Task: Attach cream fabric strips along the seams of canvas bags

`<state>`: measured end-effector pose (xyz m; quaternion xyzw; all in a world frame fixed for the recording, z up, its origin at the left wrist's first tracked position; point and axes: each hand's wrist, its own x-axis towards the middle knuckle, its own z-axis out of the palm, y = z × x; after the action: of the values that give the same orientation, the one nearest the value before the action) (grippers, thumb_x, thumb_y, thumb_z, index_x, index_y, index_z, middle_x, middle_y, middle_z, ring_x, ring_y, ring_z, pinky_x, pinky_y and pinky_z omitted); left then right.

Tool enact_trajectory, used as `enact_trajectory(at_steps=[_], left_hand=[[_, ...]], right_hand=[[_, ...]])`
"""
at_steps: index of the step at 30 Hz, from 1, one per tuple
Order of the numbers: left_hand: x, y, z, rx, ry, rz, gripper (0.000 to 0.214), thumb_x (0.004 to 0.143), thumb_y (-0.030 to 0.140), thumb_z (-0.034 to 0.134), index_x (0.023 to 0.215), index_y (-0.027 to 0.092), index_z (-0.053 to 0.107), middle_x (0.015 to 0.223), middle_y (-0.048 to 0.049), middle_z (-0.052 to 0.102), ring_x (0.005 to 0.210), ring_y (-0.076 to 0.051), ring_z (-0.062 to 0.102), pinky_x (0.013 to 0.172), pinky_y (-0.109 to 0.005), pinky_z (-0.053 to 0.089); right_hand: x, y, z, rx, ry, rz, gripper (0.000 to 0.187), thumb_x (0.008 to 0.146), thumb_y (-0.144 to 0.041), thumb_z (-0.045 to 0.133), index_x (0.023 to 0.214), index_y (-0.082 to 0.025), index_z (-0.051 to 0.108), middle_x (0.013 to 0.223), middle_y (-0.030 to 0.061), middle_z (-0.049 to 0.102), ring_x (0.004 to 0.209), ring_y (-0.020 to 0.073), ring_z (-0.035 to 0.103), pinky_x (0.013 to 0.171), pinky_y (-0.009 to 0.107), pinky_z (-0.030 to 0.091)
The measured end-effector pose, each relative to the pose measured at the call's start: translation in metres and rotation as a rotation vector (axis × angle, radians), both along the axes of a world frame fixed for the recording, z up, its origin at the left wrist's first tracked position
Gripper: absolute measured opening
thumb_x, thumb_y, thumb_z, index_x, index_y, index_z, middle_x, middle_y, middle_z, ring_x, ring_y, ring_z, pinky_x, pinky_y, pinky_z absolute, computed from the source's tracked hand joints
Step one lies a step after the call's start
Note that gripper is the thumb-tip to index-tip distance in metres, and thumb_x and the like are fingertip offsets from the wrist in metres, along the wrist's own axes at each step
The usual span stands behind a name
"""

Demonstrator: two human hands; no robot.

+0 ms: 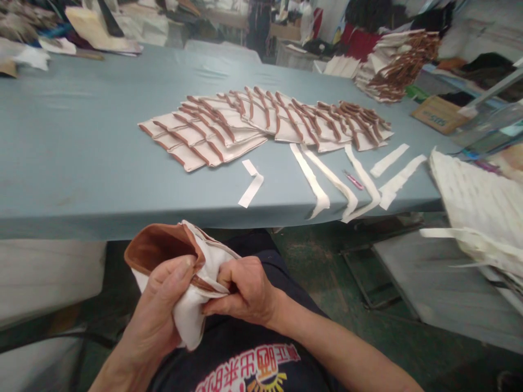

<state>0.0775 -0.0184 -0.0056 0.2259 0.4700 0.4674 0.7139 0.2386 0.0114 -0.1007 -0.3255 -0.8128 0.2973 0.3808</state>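
Observation:
A white fabric pouch (190, 321) with a brown lining and brown trim hangs between my hands, just off the table's front edge. Its brown mouth gapes toward the upper left. My left hand (163, 296) pinches the rim, thumb on top of the brown edge. On the pouch's right side, my right hand (247, 288) is closed with its fingers curled into the white cloth. A brown strip shows in the fold between the two hands. The underside of the pouch and some fingertips are hidden.
On the blue-grey table (81, 163) lies an overlapping row of white pieces with brown edging (229, 128). Nearer are white strips (308, 177) and a small pink tool (353, 180). Stacked fabric (396, 62) and a cardboard box (439, 114) stand back right; white cloth (478, 207) lies at right.

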Motion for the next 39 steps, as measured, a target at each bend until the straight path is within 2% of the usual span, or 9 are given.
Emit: enact_trajectory(at_steps=[7, 10, 13, 17, 20, 25, 30, 34, 39], left_hand=[[0.003, -0.001, -0.012, -0.033, -0.002, 0.149, 0.040, 0.065, 0.055, 0.108, 0.082, 0.025, 0.087, 0.067, -0.0007, 0.077, 0.057, -0.017, 0.066, 0.051, -0.022, 0.058], [-0.001, -0.004, -0.017, -0.050, -0.011, 0.158, 0.042, 0.066, 0.052, 0.108, 0.089, 0.023, 0.087, 0.076, 0.0000, 0.082, 0.058, -0.018, 0.071, 0.053, -0.023, 0.059], [-0.004, -0.006, -0.018, -0.063, -0.010, 0.200, 0.037, 0.072, 0.047, 0.106, 0.096, 0.025, 0.087, 0.079, 0.0020, 0.084, 0.061, -0.018, 0.075, 0.054, -0.022, 0.060], [-0.005, -0.003, -0.012, -0.091, -0.059, 0.177, 0.036, 0.074, 0.046, 0.105, 0.099, 0.025, 0.089, 0.075, 0.0008, 0.084, 0.063, -0.020, 0.078, 0.053, -0.021, 0.060], [-0.003, 0.004, -0.004, -0.115, -0.088, 0.108, 0.045, 0.061, 0.052, 0.110, 0.085, 0.020, 0.089, 0.071, -0.0020, 0.083, 0.057, -0.019, 0.073, 0.049, -0.022, 0.060], [0.004, 0.011, 0.005, -0.146, -0.041, 0.138, 0.052, 0.042, 0.052, 0.115, 0.065, 0.017, 0.084, 0.060, -0.0010, 0.076, 0.051, -0.011, 0.062, 0.048, -0.016, 0.057], [0.007, 0.008, 0.004, -0.227, -0.051, 0.175, 0.053, 0.037, 0.046, 0.115, 0.064, 0.014, 0.083, 0.057, -0.0015, 0.074, 0.049, -0.010, 0.059, 0.045, -0.017, 0.053], [0.010, 0.006, 0.000, -0.293, -0.081, 0.197, 0.054, 0.033, 0.042, 0.116, 0.065, 0.013, 0.082, 0.058, -0.0011, 0.075, 0.050, -0.012, 0.062, 0.047, -0.019, 0.056], [0.009, 0.005, -0.006, -0.232, -0.020, 0.142, 0.060, 0.034, 0.052, 0.115, 0.056, 0.014, 0.075, 0.050, -0.0003, 0.068, 0.049, -0.011, 0.056, 0.045, -0.017, 0.050]], right_hand=[[-0.007, 0.013, -0.016, 0.157, -0.067, 0.075, 0.074, 0.097, -0.093, 0.053, 0.066, -0.028, 0.037, 0.050, -0.0077, 0.040, 0.043, 0.0112, 0.041, 0.048, 0.029, 0.032], [-0.006, 0.012, -0.018, 0.128, -0.061, 0.074, 0.073, 0.096, -0.092, 0.057, 0.067, -0.027, 0.040, 0.051, -0.0078, 0.041, 0.043, 0.0105, 0.041, 0.049, 0.028, 0.034], [-0.003, 0.006, -0.013, 0.136, 0.025, 0.024, 0.068, 0.092, -0.088, 0.068, 0.071, -0.026, 0.049, 0.055, -0.0055, 0.053, 0.047, 0.0116, 0.051, 0.054, 0.027, 0.042], [0.003, -0.001, 0.004, 0.314, 0.121, -0.090, 0.047, 0.095, -0.071, 0.080, 0.095, -0.025, 0.069, 0.081, 0.0029, 0.076, 0.068, 0.0170, 0.070, 0.067, 0.030, 0.056], [0.011, 0.002, 0.023, 0.490, 0.075, -0.012, 0.024, 0.106, -0.049, 0.075, 0.119, -0.028, 0.074, 0.079, -0.0014, 0.075, 0.067, 0.0154, 0.067, 0.070, 0.029, 0.058], [0.018, 0.015, 0.042, 0.577, -0.010, 0.080, 0.036, 0.113, -0.038, 0.067, 0.141, -0.017, 0.070, 0.073, -0.0022, 0.071, 0.063, 0.0146, 0.062, 0.063, 0.029, 0.053], [0.018, 0.015, 0.034, 0.634, -0.106, 0.097, 0.033, 0.111, -0.042, 0.072, 0.134, -0.019, 0.074, 0.065, -0.0058, 0.063, 0.061, 0.0120, 0.061, 0.062, 0.029, 0.046], [0.016, 0.014, 0.032, 0.689, 0.013, 0.042, 0.025, 0.112, -0.041, 0.071, 0.124, -0.020, 0.074, 0.062, -0.0083, 0.059, 0.056, 0.0104, 0.055, 0.056, 0.029, 0.037], [0.015, 0.011, 0.030, 0.550, 0.024, 0.062, 0.023, 0.112, -0.041, 0.070, 0.102, -0.021, 0.071, 0.065, -0.0064, 0.064, 0.055, 0.0102, 0.058, 0.058, 0.027, 0.042]])
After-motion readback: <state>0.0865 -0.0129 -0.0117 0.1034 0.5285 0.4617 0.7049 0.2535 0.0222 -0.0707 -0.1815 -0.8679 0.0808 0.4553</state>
